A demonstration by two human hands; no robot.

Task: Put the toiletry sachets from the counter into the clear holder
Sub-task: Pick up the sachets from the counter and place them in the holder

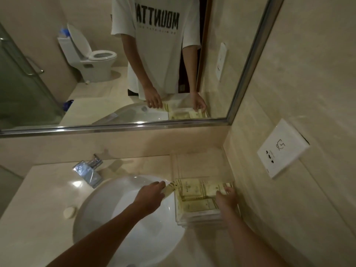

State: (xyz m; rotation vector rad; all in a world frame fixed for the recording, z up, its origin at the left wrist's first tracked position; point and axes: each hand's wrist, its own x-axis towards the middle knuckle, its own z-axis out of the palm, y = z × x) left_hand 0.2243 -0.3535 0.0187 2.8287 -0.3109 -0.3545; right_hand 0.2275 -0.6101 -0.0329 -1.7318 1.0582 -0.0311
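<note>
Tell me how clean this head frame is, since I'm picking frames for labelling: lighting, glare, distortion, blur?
Head view: dim, yellowish light; glare spots on the faucet and the sink rim; wide-angle bending of the mirror frame; soft focus, so print on the sachets in the clear holder is unreadable.

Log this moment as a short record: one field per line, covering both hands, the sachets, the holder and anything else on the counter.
left hand: pinches one sachet at the holder's left edge, above the basin
right hand: fingers on the sachets in the holder's right side
clear holder: on the counter, right of the sink basin
sachets in holder: several, lying flat
tap: behind the basin
soap bar: left of the basin
</note>
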